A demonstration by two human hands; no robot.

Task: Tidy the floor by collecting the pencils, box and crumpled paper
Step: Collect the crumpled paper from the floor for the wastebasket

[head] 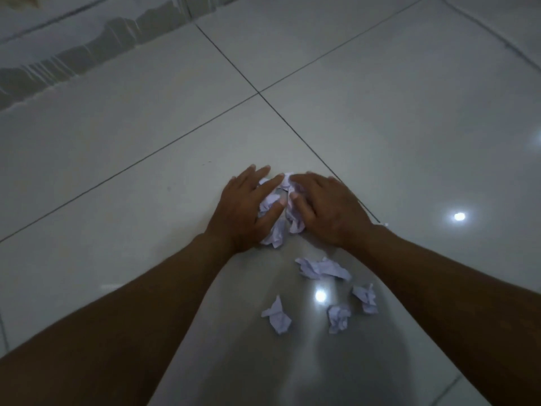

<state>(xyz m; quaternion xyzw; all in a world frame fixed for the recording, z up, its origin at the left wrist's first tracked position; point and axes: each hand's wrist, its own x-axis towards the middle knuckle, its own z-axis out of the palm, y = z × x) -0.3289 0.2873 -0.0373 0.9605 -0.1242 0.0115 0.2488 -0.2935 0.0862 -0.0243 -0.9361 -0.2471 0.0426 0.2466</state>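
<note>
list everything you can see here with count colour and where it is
paper pile: one bunch, white, on the floor between both hands
loose crumpled paper: four pieces, white, on the floor nearer the person
floor tiles: pale grey, glossy, dark grout lines, light glare spots
pencils, box: none in view
left hand: fingers fairly straight, resting on the pile's left side
right hand: fingers spread over the pile's right side
</note>
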